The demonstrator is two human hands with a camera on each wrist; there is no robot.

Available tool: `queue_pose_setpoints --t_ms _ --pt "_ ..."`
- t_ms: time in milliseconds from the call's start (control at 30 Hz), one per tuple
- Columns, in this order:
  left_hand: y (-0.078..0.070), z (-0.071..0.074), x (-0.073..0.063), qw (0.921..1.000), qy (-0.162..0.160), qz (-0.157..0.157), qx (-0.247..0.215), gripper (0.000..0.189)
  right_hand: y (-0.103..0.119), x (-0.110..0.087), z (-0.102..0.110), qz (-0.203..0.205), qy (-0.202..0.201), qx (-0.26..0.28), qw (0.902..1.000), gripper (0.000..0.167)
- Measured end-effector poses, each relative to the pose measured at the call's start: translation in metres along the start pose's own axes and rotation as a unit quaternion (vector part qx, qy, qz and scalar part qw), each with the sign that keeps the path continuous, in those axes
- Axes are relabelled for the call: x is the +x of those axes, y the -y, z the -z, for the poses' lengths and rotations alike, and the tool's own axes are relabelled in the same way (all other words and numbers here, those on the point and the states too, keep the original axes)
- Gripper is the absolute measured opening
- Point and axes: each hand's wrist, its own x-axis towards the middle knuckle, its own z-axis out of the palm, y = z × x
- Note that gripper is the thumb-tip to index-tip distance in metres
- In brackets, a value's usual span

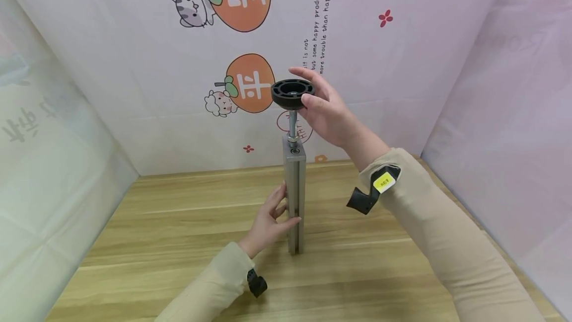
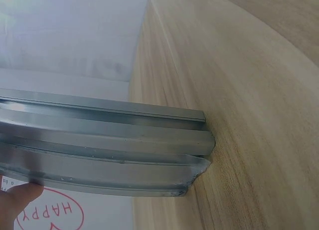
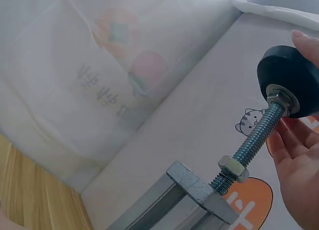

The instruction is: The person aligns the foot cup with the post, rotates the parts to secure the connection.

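A grey slotted aluminium profile (image 1: 295, 198) stands upright on the wooden tabletop. Into its top end runs a threaded rod (image 3: 256, 135) with a hex nut (image 3: 233, 168) close above the end face. The rod carries a round black leveling foot (image 1: 292, 94), its hollow ribbed side facing up. My right hand (image 1: 326, 111) holds this foot, thumb on the rim and other fingers round the far side. Lower down, my left hand (image 1: 268, 222) grips the profile between thumb and fingers. In the left wrist view, the profile's lower end (image 2: 199, 155) meets the wood.
The wooden tabletop (image 1: 178, 227) spreads around the profile. Behind it rises a white printed cloth (image 1: 348, 48) with orange fruit drawings, and plain cloth walls stand at left (image 1: 58, 128) and right (image 1: 505, 128). Black camera mounts sit on both sleeves.
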Motion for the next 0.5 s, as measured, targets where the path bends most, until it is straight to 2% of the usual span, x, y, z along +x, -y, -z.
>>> queue_pose_setpoints --t_ms 100,167,433,500 --pt "0.0012 0.0002 -0.0005 1.0 0.001 0.006 0.003 0.096 0.0007 0.0021 0.0032 -0.009 0.021 0.015 0.9996 0.088" --pt "0.0018 0.0003 -0.0006 1.0 0.0 0.006 0.003 0.096 0.0012 0.0037 0.0038 -0.014 0.036 0.02 0.9991 0.088" --pt "-0.0008 0.0003 0.0007 1.0 -0.003 0.008 0.0 0.097 0.0051 0.0073 -0.0028 -0.02 0.069 0.05 0.9961 0.065" --pt "-0.0002 0.0003 0.0002 1.0 -0.002 0.008 0.0 0.096 0.0049 0.007 -0.0034 -0.02 0.072 0.055 0.9957 0.064"
